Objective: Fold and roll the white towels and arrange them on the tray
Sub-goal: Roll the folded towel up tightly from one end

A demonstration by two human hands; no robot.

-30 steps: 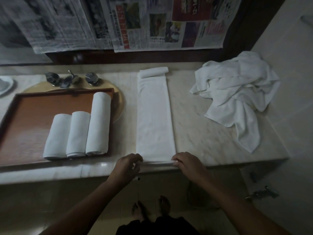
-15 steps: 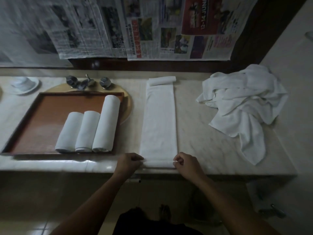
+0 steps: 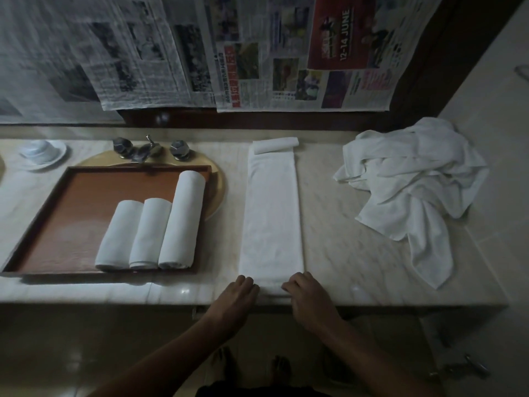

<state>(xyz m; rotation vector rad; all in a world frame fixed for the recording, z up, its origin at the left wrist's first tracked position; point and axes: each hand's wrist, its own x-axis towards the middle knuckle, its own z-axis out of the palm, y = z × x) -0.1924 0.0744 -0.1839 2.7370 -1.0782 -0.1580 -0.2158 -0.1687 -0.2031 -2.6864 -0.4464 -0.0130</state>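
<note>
While left hand (image 3: 237,293) and right hand (image 3: 307,296) grip the folded towel (image 3: 272,219), crumpled towels (image 3: 409,179) lie rightward.

folded towel (image 3: 272,213): near end partly covered | basin (image 3: 219,186): mostly hidden under tray (image 3: 86,213) | newspaper (image 3: 160,53): print blurred

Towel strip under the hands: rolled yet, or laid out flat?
Mostly flat: the towel strip lies stretched along the counter; left hand and right hand curl just its near edge.

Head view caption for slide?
Left hand, right hand grip the folded towel at its near end; three rolled towels on tray.
</note>
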